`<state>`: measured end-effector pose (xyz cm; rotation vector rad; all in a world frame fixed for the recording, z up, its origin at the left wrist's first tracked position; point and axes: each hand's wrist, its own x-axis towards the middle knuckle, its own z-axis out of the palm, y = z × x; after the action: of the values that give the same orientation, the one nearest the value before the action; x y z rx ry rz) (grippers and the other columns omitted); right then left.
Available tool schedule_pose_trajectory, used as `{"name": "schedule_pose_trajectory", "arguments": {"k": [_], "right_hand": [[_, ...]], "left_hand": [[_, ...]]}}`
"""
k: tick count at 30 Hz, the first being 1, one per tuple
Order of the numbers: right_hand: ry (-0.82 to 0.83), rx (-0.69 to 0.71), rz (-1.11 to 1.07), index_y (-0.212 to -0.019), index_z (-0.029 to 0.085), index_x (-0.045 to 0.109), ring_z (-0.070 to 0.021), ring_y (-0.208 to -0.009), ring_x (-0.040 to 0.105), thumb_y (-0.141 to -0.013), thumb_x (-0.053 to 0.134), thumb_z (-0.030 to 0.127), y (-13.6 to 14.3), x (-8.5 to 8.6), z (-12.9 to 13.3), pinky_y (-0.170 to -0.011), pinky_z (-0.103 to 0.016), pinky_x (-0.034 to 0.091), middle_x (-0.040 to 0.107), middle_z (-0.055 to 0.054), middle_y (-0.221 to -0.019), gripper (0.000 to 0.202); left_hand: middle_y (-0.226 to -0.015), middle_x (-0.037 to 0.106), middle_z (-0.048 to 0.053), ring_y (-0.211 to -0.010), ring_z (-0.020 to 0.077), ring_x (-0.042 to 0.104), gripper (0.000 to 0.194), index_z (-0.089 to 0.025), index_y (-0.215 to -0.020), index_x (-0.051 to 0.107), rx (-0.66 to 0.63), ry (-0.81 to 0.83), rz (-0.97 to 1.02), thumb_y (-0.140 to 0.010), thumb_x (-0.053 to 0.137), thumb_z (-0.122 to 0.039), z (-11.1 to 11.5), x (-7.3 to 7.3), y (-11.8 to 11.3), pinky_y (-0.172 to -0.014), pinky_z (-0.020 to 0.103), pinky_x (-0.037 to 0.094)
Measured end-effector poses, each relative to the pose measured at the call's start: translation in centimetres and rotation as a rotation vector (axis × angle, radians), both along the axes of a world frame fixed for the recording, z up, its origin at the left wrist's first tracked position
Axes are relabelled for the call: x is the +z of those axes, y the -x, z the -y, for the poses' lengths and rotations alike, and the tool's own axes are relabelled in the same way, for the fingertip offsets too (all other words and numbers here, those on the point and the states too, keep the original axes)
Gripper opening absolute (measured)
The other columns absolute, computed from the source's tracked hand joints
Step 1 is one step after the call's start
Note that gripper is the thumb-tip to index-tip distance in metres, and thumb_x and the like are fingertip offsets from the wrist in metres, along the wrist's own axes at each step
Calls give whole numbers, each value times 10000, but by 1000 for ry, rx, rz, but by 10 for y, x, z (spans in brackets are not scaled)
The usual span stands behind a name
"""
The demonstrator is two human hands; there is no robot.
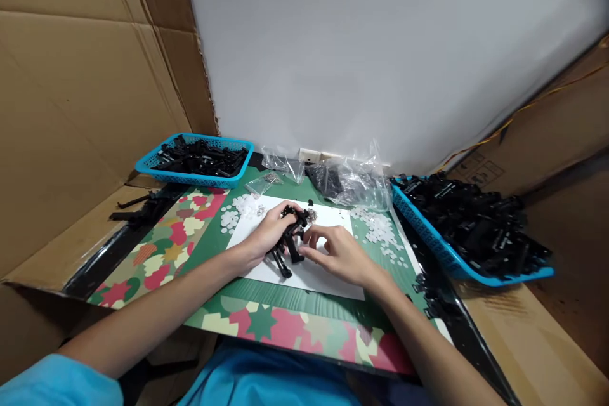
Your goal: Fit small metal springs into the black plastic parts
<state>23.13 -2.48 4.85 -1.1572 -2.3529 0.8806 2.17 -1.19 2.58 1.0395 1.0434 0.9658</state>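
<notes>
Above the white sheet (304, 276), my left hand (275, 227) is closed around several black plastic parts with long arms (291, 247), which point down toward me. Just to their right is my right hand (333, 250). Its fingers are curved, the thumb apart from them, and the tips are close to the parts; whether they touch is hard to see. Small metal pieces (311, 215) lie on the sheet behind the hands. White translucent discs (230, 221) are scattered left of the sheet, and more discs (380, 228) lie to its right.
Blue baskets of black parts flank the work surface: a left basket (190, 177) and a right basket (447, 257). Clear plastic bags (354, 184) lie along the back by the white wall (356, 63). Loose black parts (143, 209) rest at the far left. Cardboard (85, 82) stands beside the table.
</notes>
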Motion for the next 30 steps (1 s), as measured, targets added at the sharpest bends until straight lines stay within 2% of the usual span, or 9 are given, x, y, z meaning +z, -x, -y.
{"name": "schedule_pose_trajectory", "arguments": {"k": [2,5,8,12,17,21,25,28,30], "right_hand": [[11,20,18,-936,203,743,-157,-685,612,-1018,677,424,-5,-6,-3,-658,-282,398,765,-38,-886,244],[9,9,41,-831,189,738,-158,-666,594,-1028,651,394,-16,-11,-12,-641,-289,381,747,-44,-810,297],[-26,-70,64,-782,183,718,-157,-638,564,-1051,607,419,-31,-12,-23,-630,-296,368,708,-43,-745,374],[18,-77,46,-870,187,752,-153,-651,563,-998,686,447,-46,-5,-29,-632,-285,378,709,-36,-784,297],[119,-4,-18,-1003,200,767,-136,-621,536,-965,725,398,-50,6,-27,-612,-268,373,699,-4,-770,207],[113,1,-2,-1019,210,793,-119,-557,482,-956,754,421,-56,17,-25,-563,-269,353,672,14,-706,224],[-120,-85,-148,-1084,231,782,-115,-529,512,-1060,622,370,-46,42,5,-519,-273,380,681,9,-701,213],[-361,8,-277,-1211,322,756,-128,-546,593,-1058,595,287,-19,62,52,-549,-280,471,718,7,-737,225],[-377,-35,-231,-1039,384,781,-134,-425,500,-991,687,441,-4,74,83,-398,-295,402,634,20,-593,120]], "left_hand": [[-863,645,9,-522,144,568,231,-298,-1117,688,-53,-103,-100,-911,683,-403,-1,-1,0,-412,243,448],[-1066,703,40,-709,169,637,227,-283,-1148,710,-161,-311,-248,-957,654,-393,1,-1,2,-625,287,546],[-1003,718,40,-855,216,673,303,-290,-1283,672,-296,-430,-387,-1029,579,-427,3,3,5,-784,318,539],[-896,723,21,-822,230,683,386,-313,-1395,617,-432,-483,-565,-1083,487,-499,2,10,5,-779,326,500],[-903,740,5,-846,234,700,400,-337,-1365,642,-451,-501,-606,-1107,416,-543,1,13,1,-818,332,495],[-1150,768,25,-1005,256,717,386,-332,-1332,670,-412,-539,-573,-1098,451,-548,4,8,1,-967,361,495],[-1253,753,21,-1113,262,710,367,-324,-1341,658,-380,-543,-521,-1103,460,-520,6,6,4,-1014,351,495],[-1284,751,25,-1161,266,704,367,-306,-1361,656,-389,-543,-489,-1103,474,-494,7,5,7,-1030,343,495],[-1277,757,31,-1153,269,711,380,-299,-1385,653,-377,-536,-493,-1097,494,-487,8,4,8,-1030,344,500]]}}
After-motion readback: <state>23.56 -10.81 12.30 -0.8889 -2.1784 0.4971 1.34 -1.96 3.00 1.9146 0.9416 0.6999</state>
